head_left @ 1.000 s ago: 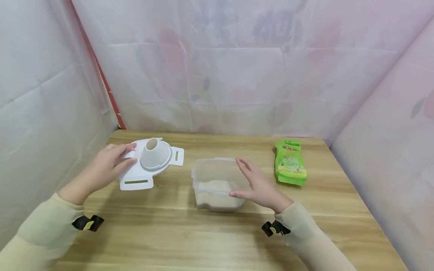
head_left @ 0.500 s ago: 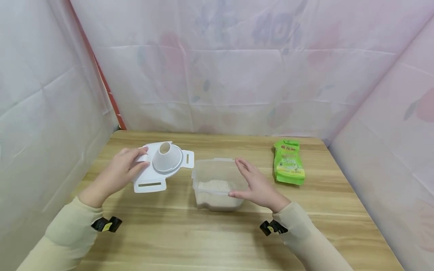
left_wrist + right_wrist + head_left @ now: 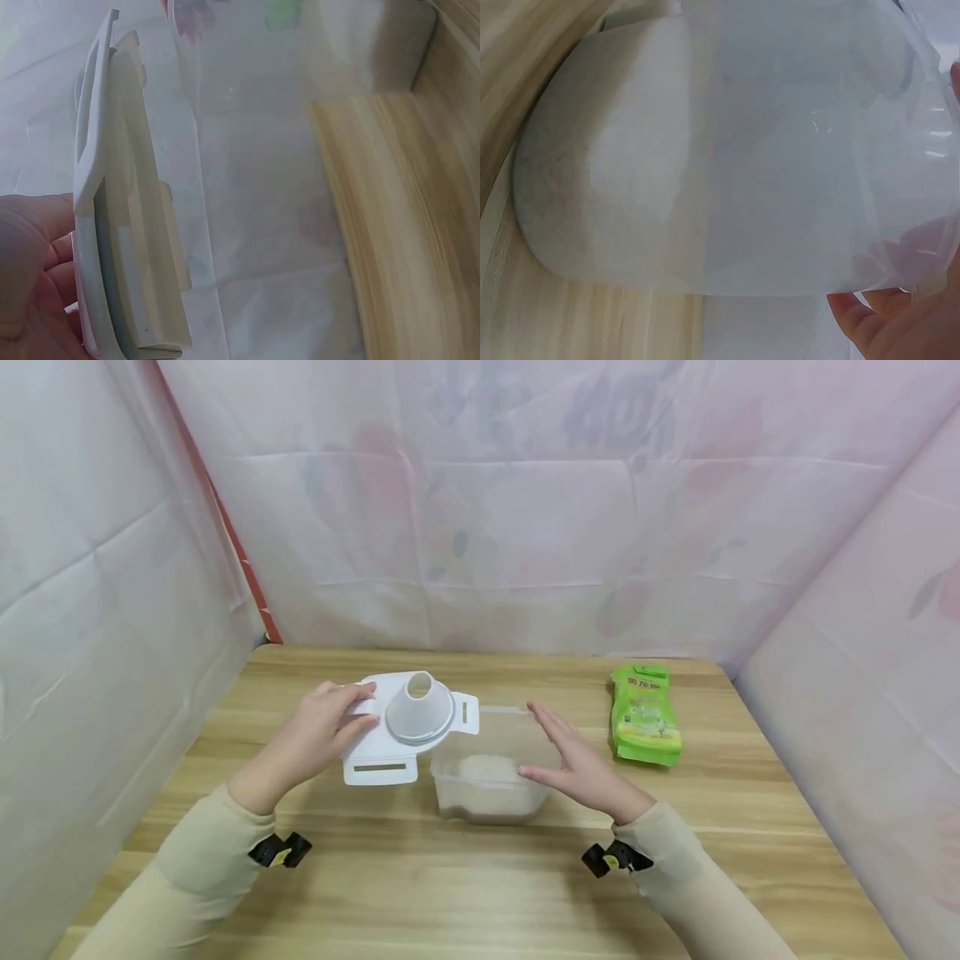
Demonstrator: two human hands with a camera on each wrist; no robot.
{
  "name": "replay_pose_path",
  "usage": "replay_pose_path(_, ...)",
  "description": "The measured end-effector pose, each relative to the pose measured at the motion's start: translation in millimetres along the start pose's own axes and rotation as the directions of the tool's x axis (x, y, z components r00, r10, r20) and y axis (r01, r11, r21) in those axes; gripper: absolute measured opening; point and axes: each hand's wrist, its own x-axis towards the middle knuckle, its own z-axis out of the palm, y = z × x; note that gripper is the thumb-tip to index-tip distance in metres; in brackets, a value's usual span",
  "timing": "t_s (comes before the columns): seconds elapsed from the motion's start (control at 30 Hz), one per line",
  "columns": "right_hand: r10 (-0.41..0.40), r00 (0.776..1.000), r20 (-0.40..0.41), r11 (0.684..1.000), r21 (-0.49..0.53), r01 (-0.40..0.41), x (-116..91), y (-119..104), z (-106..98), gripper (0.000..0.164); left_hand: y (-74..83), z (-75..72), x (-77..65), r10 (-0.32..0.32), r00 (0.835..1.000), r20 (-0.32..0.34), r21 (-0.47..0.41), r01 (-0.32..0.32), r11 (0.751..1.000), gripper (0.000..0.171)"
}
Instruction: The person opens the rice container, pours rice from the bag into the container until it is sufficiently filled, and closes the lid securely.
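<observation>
My left hand (image 3: pixel 311 735) pinches a raised tab on a white lid (image 3: pixel 375 746), which carries a cone-shaped spout (image 3: pixel 417 718) and slotted side flaps. The lid is held above the table, its right flap overlapping the left part of a clear plastic container (image 3: pixel 487 810). Seen edge-on, the lid (image 3: pixel 139 217) stands beside my left fingers in the left wrist view. White, rice-like contents (image 3: pixel 487 768) lie in the container. At its right end my right hand (image 3: pixel 585 768) holds it, thumb on the near side and fingers on the far side; fingers show through the wall (image 3: pixel 780 165).
A green packet (image 3: pixel 645 714) lies at the right on the wooden table (image 3: pixel 465 893). Pale printed sheets (image 3: pixel 525 527) enclose the back and both sides. Each wrist wears a small black device (image 3: pixel 279 850).
My left hand has carried the lid rightward, from well left of the container to overlapping its left edge in the head view. The right hand stays at the container's right end.
</observation>
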Motion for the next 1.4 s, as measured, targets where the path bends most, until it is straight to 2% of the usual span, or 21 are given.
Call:
replay_pose_path(0.33, -0.047, 0.997, -0.053, 0.979, 0.196, 0.057, -1.4, 5.0, 0.4, 0.070, 21.0, 16.8, 25.2, 0.043, 0.998, 0.045, -0.023, -0.042, 0.999, 0.033)
replay_pose_path(0.53, 0.051, 0.992, -0.117, 0.916, 0.401, 0.001, -4.2, 5.3, -2.4, 0.063, 36.3, 33.3, 37.1, 0.132, 0.990, 0.045, -0.026, -0.130, 0.991, 0.030)
replay_pose_path(0.67, 0.131, 0.977, -0.169, 0.888, 0.459, -0.040, -4.4, 3.8, -4.2, 0.054, 46.1, 44.4, 43.8, 0.181, 0.983, 0.042, -0.012, -0.180, 0.984, 0.029)
replay_pose_path(0.83, 0.219, 0.946, -0.240, 0.865, 0.496, -0.074, -5.8, 4.1, -5.2, 0.046, 57.3, 53.2, 50.8, 0.195, 0.979, 0.058, -0.005, -0.195, 0.981, 0.029)
replay_pose_path(0.97, 0.231, 0.924, -0.304, 0.868, 0.493, -0.054, -7.7, 4.4, -6.6, 0.042, 62.5, 56.7, 54.5, 0.190, 0.980, 0.065, -0.006, -0.190, 0.982, 0.030)
replay_pose_path(1.1, 0.252, 0.910, -0.330, 0.869, 0.491, -0.062, -10.8, 4.2, -10.3, 0.040, 65.8, 58.9, 57.1, 0.188, 0.979, 0.080, -0.009, -0.187, 0.982, 0.030)
replay_pose_path(1.4, 0.281, 0.902, -0.329, 0.867, 0.490, -0.092, -13.7, 6.6, -13.5, 0.040, 69.6, 61.4, 60.8, 0.207, 0.973, 0.106, 0.015, -0.210, 0.978, 0.029)
